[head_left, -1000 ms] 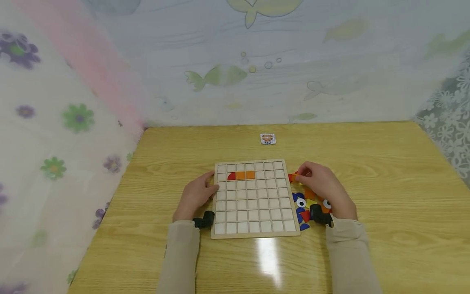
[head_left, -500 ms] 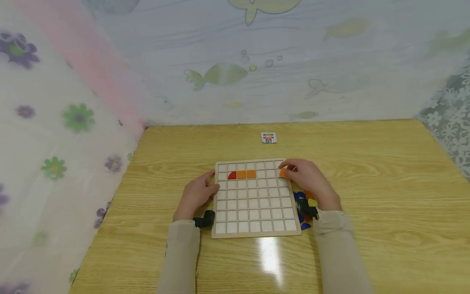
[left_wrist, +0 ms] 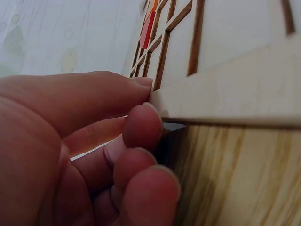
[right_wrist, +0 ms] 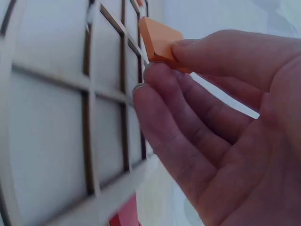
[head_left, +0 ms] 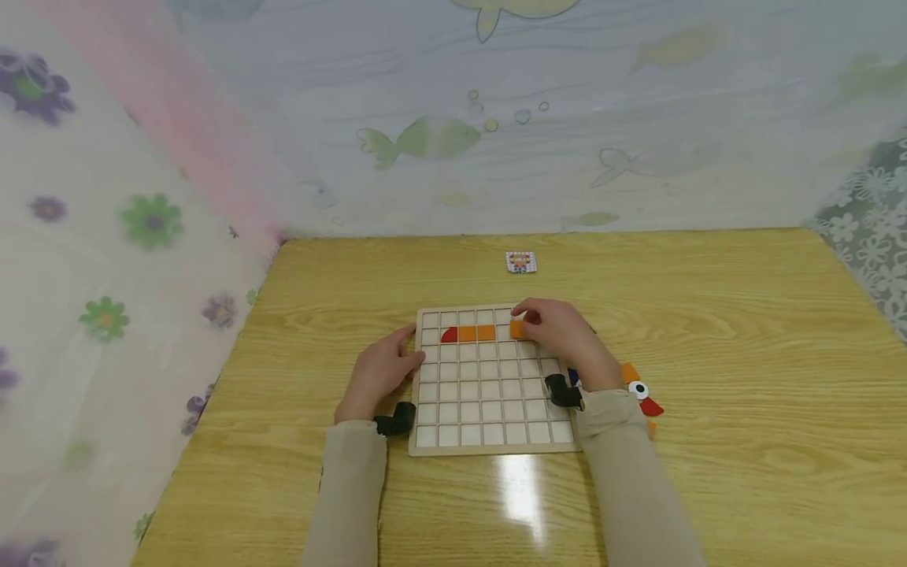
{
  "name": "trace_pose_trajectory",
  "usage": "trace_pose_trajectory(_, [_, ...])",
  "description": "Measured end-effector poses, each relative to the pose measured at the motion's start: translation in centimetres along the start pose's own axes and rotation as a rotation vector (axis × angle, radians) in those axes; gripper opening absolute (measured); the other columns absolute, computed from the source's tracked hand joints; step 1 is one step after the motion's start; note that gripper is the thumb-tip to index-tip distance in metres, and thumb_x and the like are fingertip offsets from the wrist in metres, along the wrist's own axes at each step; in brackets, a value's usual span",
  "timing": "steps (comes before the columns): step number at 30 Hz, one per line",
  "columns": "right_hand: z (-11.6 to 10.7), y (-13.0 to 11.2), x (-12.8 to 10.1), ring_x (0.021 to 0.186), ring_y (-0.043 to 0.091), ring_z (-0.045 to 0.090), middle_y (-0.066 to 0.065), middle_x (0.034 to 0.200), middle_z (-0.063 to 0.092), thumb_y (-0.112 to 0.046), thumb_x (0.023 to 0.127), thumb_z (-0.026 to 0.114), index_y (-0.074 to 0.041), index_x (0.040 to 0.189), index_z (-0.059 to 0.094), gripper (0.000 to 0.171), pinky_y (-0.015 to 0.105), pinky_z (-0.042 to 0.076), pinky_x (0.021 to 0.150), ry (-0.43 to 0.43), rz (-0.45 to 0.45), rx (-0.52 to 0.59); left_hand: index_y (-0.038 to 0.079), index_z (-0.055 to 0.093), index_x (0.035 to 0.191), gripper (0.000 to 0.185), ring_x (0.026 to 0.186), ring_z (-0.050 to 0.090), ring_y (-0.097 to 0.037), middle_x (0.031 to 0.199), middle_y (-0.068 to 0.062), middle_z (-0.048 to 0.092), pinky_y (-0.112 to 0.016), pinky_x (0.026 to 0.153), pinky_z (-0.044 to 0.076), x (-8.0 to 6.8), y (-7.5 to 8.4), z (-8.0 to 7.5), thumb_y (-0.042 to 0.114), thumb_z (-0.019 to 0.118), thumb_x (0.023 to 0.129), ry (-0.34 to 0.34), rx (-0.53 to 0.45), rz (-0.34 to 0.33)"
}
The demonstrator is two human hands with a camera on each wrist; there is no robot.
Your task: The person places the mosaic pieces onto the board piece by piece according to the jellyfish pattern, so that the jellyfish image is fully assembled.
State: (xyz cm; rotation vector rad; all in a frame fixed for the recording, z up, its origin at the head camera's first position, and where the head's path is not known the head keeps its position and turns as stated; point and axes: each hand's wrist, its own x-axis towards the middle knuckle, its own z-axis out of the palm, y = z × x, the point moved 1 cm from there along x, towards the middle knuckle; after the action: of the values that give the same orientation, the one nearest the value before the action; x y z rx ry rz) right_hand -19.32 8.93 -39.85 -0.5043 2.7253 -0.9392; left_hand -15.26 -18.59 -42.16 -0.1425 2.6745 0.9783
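**A:** Two hands on the job. Right hand point(head_left: 563, 335) pinches an orange square tile point(head_left: 518, 329) between thumb and fingers, over the grid board's point(head_left: 489, 445) second row from the far edge, one empty cell right of the placed tiles.

**B:** Tile seated?

**A:** Can't tell. In the right wrist view it sits tilted at a grid bar.

**B:** Left hand?

**A:** My left hand point(head_left: 379, 376) rests against the board's left edge, fingers loosely curled, tips touching the frame, gripping nothing.

**B:** What's placed?

**A:** Red quarter-round piece point(head_left: 448, 335), then two orange squares point(head_left: 476, 333), same row. Loose pieces point(head_left: 638, 390) lie on the tabletop point(head_left: 744, 394) right of the board. Small card point(head_left: 520, 262) beyond it.
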Motion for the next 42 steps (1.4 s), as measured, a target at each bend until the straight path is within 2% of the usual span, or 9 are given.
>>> trace_pose_trajectory(5, [0.6,-0.4,0.9,0.082,0.020,0.053,0.003,0.090,0.060,-0.016,0.086,0.055,-0.014,0.101,0.065,0.017,0.036,0.042,0.076,0.011,-0.008,0.001,0.027,0.036,0.137,0.056,0.055,0.054,-0.015,0.072,0.000,0.058,-0.029,0.051,0.042,0.2,0.0,0.0,0.033,0.057,0.086,0.000,0.005,-0.003])
trace_pose_trajectory(10, [1.2,-0.7,1.4,0.081,0.021,0.052,0.002,0.086,0.059,-0.014,0.085,0.057,-0.014,0.098,0.067,0.017,0.035,0.042,0.074,0.015,-0.008,-0.005,0.027,0.036,0.137,0.055,0.054,0.053,-0.014,0.072,0.001,0.058,-0.028,0.051,0.041,0.2,0.0,0.0,0.032,0.057,0.086,0.000,0.015,-0.008])
trace_pose_trajectory(20, [2.0,-0.6,1.6,0.081,0.021,0.051,0.005,0.088,0.055,-0.012,0.084,0.059,-0.011,0.094,0.068,0.014,0.035,0.042,0.072,0.051,0.016,-0.016,0.027,0.036,0.137,0.056,0.055,0.053,-0.015,0.074,0.001,0.058,-0.029,0.051,0.042,0.0,-0.1,-0.1,0.032,0.057,0.086,-0.001,0.001,-0.013])
trace_pose_trajectory(28, [1.8,-0.4,1.6,0.082,0.022,0.051,0.005,0.089,0.055,-0.015,0.086,0.058,-0.011,0.102,0.064,0.018,0.036,0.042,0.073,0.036,0.025,0.015,0.028,0.037,0.137,0.056,0.054,0.054,-0.016,0.073,0.001,0.058,-0.029,0.051,0.042,0.1,-0.1,0.0,0.033,0.058,0.085,0.003,-0.004,-0.012])
trace_pose_trajectory(35, [1.1,-0.4,1.1,0.085,0.020,0.053,0.003,0.096,0.057,-0.021,0.089,0.052,-0.013,0.111,0.061,0.025,0.036,0.042,0.075,0.009,-0.011,0.067,0.028,0.036,0.137,0.056,0.053,0.053,-0.016,0.072,0.000,0.057,-0.029,0.049,0.042,0.1,0.0,-0.1,0.033,0.056,0.086,-0.001,-0.002,-0.013])
trace_pose_trajectory(42, [-0.3,0.1,-0.3,0.090,0.020,0.053,0.003,0.103,0.057,-0.025,0.090,0.051,-0.014,0.116,0.058,0.029,0.037,0.043,0.075,0.023,0.032,0.104,0.027,0.036,0.137,0.056,0.053,0.052,-0.016,0.070,-0.001,0.056,-0.029,0.050,0.041,0.2,0.0,-0.1,0.034,0.056,0.086,-0.004,0.021,-0.006])
